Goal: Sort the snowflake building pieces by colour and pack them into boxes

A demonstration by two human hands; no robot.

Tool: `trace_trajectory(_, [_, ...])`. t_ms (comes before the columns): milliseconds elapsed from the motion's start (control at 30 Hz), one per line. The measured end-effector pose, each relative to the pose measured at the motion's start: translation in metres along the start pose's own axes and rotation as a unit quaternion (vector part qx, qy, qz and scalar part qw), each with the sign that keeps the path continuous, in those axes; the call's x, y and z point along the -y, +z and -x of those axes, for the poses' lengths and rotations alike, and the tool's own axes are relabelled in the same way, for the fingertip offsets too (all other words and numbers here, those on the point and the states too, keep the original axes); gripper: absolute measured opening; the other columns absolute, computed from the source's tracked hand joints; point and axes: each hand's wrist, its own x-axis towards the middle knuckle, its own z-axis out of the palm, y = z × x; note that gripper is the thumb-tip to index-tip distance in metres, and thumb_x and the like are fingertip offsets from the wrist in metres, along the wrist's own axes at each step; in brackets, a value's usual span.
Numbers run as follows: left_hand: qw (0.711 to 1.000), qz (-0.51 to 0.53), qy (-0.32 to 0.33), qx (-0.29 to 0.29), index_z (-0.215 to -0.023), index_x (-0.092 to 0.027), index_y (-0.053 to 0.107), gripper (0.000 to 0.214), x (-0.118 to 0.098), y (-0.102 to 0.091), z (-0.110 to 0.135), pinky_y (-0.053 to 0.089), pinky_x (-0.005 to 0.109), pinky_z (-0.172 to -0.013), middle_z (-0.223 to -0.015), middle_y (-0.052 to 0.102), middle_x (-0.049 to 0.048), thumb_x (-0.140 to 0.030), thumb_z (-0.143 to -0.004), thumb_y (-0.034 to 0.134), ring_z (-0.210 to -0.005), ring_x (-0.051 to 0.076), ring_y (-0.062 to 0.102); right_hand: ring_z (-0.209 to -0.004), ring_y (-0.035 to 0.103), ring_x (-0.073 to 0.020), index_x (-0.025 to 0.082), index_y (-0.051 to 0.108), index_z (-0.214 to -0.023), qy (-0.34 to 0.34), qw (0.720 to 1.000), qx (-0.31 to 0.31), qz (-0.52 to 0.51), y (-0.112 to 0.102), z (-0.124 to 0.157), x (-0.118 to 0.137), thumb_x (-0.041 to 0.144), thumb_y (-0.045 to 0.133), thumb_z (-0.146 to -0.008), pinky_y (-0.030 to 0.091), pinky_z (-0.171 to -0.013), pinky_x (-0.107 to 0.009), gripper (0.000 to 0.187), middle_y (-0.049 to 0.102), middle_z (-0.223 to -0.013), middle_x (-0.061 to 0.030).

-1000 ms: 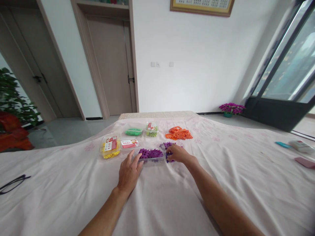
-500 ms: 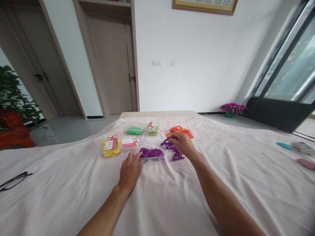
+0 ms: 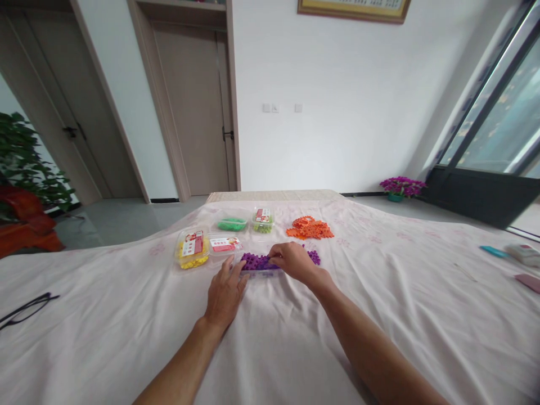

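Observation:
A clear plastic box (image 3: 260,272) holding purple interlocking pieces (image 3: 255,261) lies on the pink bedsheet (image 3: 295,337). My left hand (image 3: 224,292) rests flat by the box's left front corner, its fingers spread and touching the box. Over the right end of the box my right hand (image 3: 293,260) is closed on purple pieces. More purple pieces (image 3: 314,257) lie loose just to the right of that hand.
Behind stand a yellow-filled box (image 3: 190,252), an open lid with a red label (image 3: 223,244), a green-filled box (image 3: 232,224) and a labelled box (image 3: 262,220). Loose orange pieces (image 3: 310,229) lie back right. Glasses (image 3: 25,309) sit far left; small items (image 3: 517,254) far right.
My right hand lifted purple pieces from the loose pile, rose toward the orange pile, then moved left and down onto the purple box. My left hand stayed put.

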Motion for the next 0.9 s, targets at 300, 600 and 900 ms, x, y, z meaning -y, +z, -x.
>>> trace_trajectory(300, [1.0,0.003,-0.005,-0.002,-0.129,-0.023,0.056,0.037,-0.001,-0.001,0.0,0.053,0.04,-0.091,-0.141,0.047,0.0131,-0.033,-0.094,0.049,-0.113,0.025,0.061,-0.071,0.063,-0.014,0.022,0.076,-0.083,-0.026,0.998,0.058,0.006,0.012,-0.001,0.007,0.022,0.059,-0.083,0.035,-0.062,-0.021,0.017,0.074,-0.078,-0.0014])
trace_trajectory(600, [1.0,-0.005,-0.002,-0.002,-0.129,-0.024,0.056,0.036,-0.001,0.0,0.0,0.052,0.04,-0.091,-0.14,0.048,0.0133,-0.033,-0.095,0.048,-0.113,0.024,0.061,-0.071,0.061,-0.0125,0.019,0.073,-0.086,-0.06,0.995,0.08,0.022,0.004,0.003,0.012,0.032,0.051,-0.093,0.032,-0.061,-0.021,0.026,0.072,-0.082,-0.0031])
trace_trajectory(900, [1.0,-0.013,-0.004,0.0,-0.129,-0.024,0.056,0.036,-0.001,-0.001,0.0,0.052,0.038,-0.09,-0.139,0.05,0.0124,-0.035,-0.096,0.046,-0.113,0.024,0.061,-0.081,0.064,-0.0157,0.02,0.072,-0.086,-0.104,0.987,0.085,0.087,0.008,0.005,0.012,0.038,0.046,-0.097,0.035,-0.068,-0.024,0.033,0.073,-0.089,-0.0047])
